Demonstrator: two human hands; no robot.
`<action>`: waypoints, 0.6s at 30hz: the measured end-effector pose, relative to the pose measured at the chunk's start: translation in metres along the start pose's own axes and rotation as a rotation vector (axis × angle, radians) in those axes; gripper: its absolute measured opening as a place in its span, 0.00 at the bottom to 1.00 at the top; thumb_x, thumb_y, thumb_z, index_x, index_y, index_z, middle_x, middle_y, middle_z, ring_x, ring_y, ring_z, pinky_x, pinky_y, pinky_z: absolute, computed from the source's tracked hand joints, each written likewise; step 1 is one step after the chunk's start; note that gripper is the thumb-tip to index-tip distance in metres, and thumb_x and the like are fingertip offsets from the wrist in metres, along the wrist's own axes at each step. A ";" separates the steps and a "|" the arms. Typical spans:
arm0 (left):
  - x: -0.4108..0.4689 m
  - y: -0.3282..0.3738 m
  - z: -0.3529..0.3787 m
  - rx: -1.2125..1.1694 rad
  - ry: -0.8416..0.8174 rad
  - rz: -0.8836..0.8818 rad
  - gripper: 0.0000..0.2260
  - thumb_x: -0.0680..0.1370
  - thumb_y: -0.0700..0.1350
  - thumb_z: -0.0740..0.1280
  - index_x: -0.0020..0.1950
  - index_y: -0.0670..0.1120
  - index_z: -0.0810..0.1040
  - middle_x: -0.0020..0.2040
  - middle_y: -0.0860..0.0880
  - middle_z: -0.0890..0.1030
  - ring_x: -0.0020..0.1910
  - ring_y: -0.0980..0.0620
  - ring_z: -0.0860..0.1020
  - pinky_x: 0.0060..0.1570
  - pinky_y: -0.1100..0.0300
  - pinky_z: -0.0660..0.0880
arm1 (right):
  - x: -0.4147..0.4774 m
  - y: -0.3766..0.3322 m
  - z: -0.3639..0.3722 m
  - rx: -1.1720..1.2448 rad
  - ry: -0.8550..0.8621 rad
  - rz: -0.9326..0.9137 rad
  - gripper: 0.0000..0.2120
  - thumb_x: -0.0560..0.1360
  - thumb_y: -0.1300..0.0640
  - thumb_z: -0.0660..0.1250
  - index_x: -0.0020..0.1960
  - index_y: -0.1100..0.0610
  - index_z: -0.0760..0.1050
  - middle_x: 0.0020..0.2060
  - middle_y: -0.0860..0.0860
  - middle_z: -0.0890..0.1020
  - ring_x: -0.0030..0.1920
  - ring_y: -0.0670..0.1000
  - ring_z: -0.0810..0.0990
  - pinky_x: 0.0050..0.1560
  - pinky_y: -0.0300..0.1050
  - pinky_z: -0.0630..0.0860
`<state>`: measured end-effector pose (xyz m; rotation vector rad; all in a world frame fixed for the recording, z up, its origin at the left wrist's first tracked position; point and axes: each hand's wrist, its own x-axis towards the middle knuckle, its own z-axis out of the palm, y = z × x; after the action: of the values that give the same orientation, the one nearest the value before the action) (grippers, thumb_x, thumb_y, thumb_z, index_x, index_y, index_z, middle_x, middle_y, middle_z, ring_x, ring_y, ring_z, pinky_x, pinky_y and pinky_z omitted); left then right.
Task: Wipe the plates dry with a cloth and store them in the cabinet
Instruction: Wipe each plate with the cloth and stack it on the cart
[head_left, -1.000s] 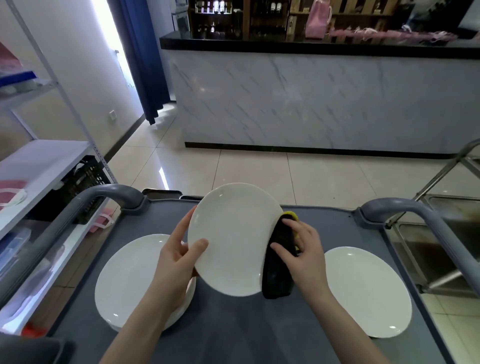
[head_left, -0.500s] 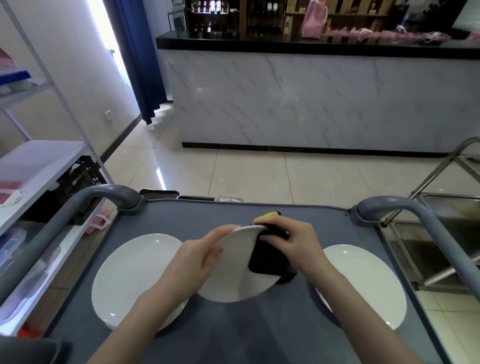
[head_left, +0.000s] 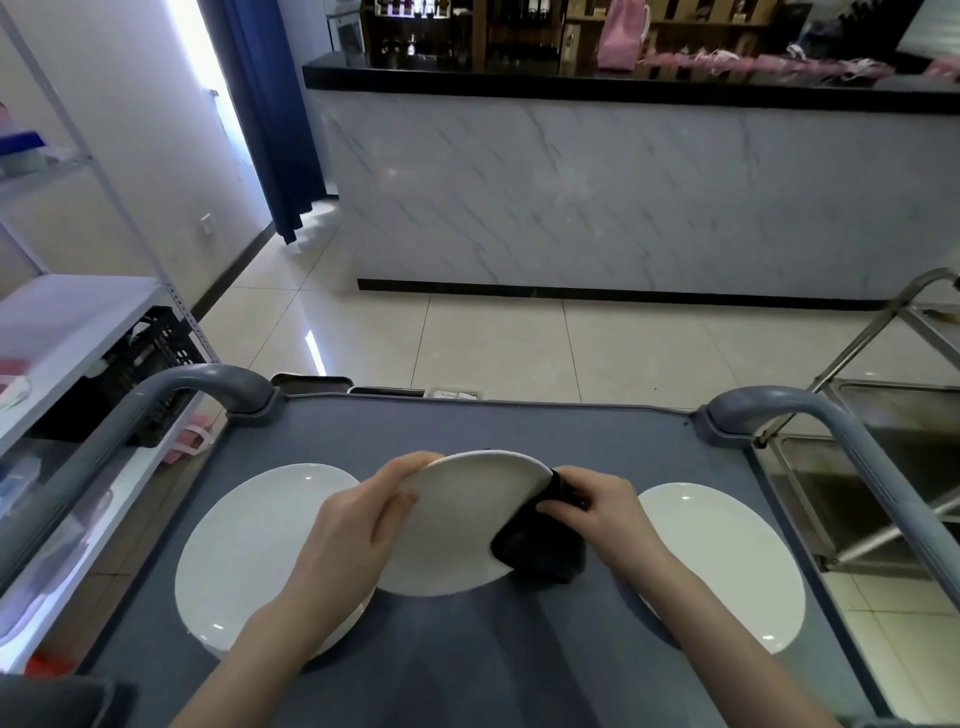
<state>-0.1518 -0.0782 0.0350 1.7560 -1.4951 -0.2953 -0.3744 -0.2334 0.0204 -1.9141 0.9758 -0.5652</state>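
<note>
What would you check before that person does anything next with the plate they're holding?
1. Left hand grips the held plate by its left rim: ok.
2. Right hand holds the black cloth against its right edge: ok.
3. Plate dry all over: cannot tell.
4. Bare cart top between the left plates and the right plate: ok.
5. Cabinet in view: not ok.

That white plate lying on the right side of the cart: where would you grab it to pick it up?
The right plate lies flat on the cart top, so only its thin rim offers a grip. It is probably best taken at the near rim, coming from the person's side, with the thumb on top and the fingers slipped beneath. The handle crowds its far right side.
</note>
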 end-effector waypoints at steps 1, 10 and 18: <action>0.002 0.004 -0.001 0.007 -0.022 0.021 0.20 0.83 0.42 0.61 0.61 0.69 0.72 0.50 0.65 0.80 0.46 0.58 0.78 0.44 0.68 0.71 | 0.002 -0.005 0.002 -0.006 0.008 -0.022 0.08 0.71 0.62 0.73 0.47 0.50 0.81 0.39 0.43 0.83 0.43 0.44 0.80 0.48 0.41 0.75; 0.023 0.025 0.010 0.313 -0.212 0.037 0.11 0.83 0.49 0.59 0.59 0.62 0.58 0.44 0.52 0.81 0.41 0.43 0.78 0.43 0.49 0.75 | 0.010 -0.041 0.007 -0.268 -0.063 -0.255 0.12 0.73 0.61 0.67 0.53 0.48 0.81 0.46 0.41 0.84 0.48 0.43 0.81 0.50 0.43 0.76; 0.011 -0.013 0.016 0.021 0.043 -0.121 0.14 0.77 0.40 0.69 0.51 0.60 0.74 0.39 0.61 0.80 0.37 0.55 0.75 0.37 0.63 0.72 | 0.001 -0.019 0.010 -0.062 0.150 -0.192 0.13 0.72 0.64 0.70 0.51 0.48 0.83 0.43 0.42 0.85 0.46 0.43 0.82 0.48 0.43 0.78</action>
<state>-0.1491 -0.0949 0.0190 1.8621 -1.3687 -0.3016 -0.3598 -0.2235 0.0319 -2.0579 0.9175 -0.8085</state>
